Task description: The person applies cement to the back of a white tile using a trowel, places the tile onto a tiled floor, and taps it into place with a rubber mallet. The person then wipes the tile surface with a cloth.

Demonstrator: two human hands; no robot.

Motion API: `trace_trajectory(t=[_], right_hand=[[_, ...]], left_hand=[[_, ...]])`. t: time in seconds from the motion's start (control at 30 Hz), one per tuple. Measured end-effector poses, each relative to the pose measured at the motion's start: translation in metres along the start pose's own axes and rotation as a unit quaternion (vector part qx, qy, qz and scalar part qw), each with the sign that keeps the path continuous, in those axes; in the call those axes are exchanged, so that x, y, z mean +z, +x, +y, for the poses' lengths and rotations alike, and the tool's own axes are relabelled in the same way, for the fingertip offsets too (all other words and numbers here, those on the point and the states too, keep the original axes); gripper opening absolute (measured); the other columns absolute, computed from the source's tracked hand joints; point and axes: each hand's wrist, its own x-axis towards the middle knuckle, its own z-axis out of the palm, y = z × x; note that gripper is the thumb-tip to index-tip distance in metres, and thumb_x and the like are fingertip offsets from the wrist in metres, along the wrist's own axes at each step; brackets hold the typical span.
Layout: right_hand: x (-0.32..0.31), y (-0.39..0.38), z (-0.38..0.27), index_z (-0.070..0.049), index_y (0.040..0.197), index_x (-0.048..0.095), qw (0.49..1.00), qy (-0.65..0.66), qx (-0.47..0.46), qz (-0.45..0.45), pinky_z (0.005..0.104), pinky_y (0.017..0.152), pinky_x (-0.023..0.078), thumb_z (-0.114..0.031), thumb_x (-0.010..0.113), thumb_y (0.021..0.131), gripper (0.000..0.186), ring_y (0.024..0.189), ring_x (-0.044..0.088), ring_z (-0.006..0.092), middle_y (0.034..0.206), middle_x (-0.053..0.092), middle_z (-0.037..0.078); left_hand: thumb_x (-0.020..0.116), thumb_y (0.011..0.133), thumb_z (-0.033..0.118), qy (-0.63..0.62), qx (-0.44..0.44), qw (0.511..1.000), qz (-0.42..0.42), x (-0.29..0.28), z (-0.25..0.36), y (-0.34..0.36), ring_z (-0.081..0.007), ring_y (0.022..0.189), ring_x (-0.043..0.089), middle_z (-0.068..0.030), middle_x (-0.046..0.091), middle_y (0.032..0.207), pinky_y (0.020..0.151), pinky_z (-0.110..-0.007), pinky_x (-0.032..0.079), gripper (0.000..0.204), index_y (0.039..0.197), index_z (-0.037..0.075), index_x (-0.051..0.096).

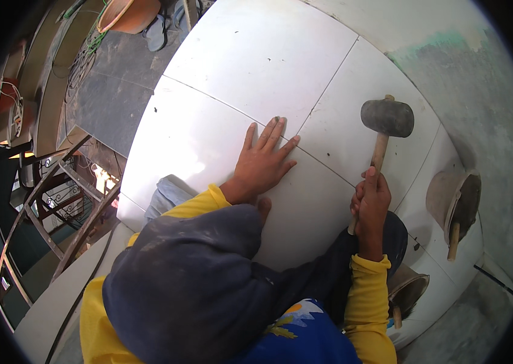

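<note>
My left hand (259, 161) lies with its fingers spread on a large white floor tile (208, 133), the fingertips reaching over the thin joint to the neighbouring tile. In my right hand (370, 200) is the wooden handle of a rubber mallet (387, 117), fingers wrapped round its lower part. The mallet's black head points away from me, above the white tiles to the right of my left hand. From this view I cannot tell whether the head touches a tile. Small dark crumbs are scattered on the tiles.
Two dirty buckets (435, 194), each with a wooden handle sticking out, stand at the right near a grey plaster wall (475, 79). At the far left are an orange basin (128, 15), sandals (156, 33), dark tiles (108, 79), cables and a ladder (47, 233).
</note>
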Motion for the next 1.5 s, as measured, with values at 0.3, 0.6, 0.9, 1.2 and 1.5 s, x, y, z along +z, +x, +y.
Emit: trace_trajectory(t=[0.3, 0.6, 0.9, 1.2, 1.5], right_hand=[[-0.002, 0.003, 0.003, -0.007, 0.105, 0.058, 1.000, -0.019, -0.018, -0.012, 0.0226, 0.042, 0.036, -0.051, 0.059, 0.113, 0.044, 0.048, 0.042, 0.0035, 0.068, 0.045, -0.005], [0.003, 0.002, 0.006, -0.008, 0.106, 0.056, 1.000, -0.014, 0.000, 0.017, 0.0246, 0.042, 0.035, -0.053, 0.060, 0.112, 0.046, 0.047, 0.041, 0.0058, 0.068, 0.045, -0.004], [0.009, 0.006, 0.008, -0.008, 0.108, 0.055, 0.999, -0.028, -0.020, 0.022, 0.0253, 0.040, 0.034, -0.051, 0.057, 0.113, 0.044, 0.045, 0.041, 0.0069, 0.067, 0.043, -0.003], [0.018, -0.005, 0.012, -0.009, 0.104, 0.056, 0.995, -0.090, -0.040, -0.027, 0.0239, 0.042, 0.036, -0.050, 0.059, 0.112, 0.042, 0.047, 0.041, 0.0051, 0.068, 0.046, -0.004], [0.028, -0.006, 0.023, -0.009, 0.097, 0.055, 0.980, -0.167, -0.086, -0.072, 0.0238, 0.043, 0.035, -0.043, 0.062, 0.113, 0.038, 0.049, 0.041, 0.0038, 0.069, 0.046, -0.005]], left_hand=[[0.055, 0.109, 0.053, 0.035, -0.010, 0.999, -0.027, 0.005, -0.010, -0.025, -0.0284, 0.167, 0.022, -0.0116, 0.032, 0.177, 0.133, -0.061, 0.016, 0.066, 0.163, 0.017, 0.049], [0.053, 0.111, 0.050, -0.049, 0.073, 0.996, 0.002, 0.009, -0.021, -0.021, -0.0224, 0.164, 0.031, -0.0082, 0.041, 0.174, 0.134, -0.050, 0.023, 0.067, 0.163, 0.008, 0.047], [0.025, 0.116, 0.058, 0.116, -0.183, 0.975, 0.048, -0.041, -0.178, -0.032, -0.0220, 0.167, 0.019, -0.0030, 0.030, 0.179, 0.137, -0.053, 0.010, 0.066, 0.172, 0.022, 0.030], [0.034, 0.115, 0.058, 0.148, -0.398, 0.900, 0.100, -0.061, -0.258, -0.018, -0.0329, 0.168, 0.018, -0.0190, 0.023, 0.180, 0.134, -0.060, 0.009, 0.072, 0.167, 0.008, 0.042], [0.047, 0.113, 0.052, 0.004, 0.004, 0.999, 0.034, -0.017, -0.097, -0.018, -0.0311, 0.165, 0.028, -0.0155, 0.034, 0.176, 0.134, -0.055, 0.020, 0.060, 0.161, 0.016, 0.051]])
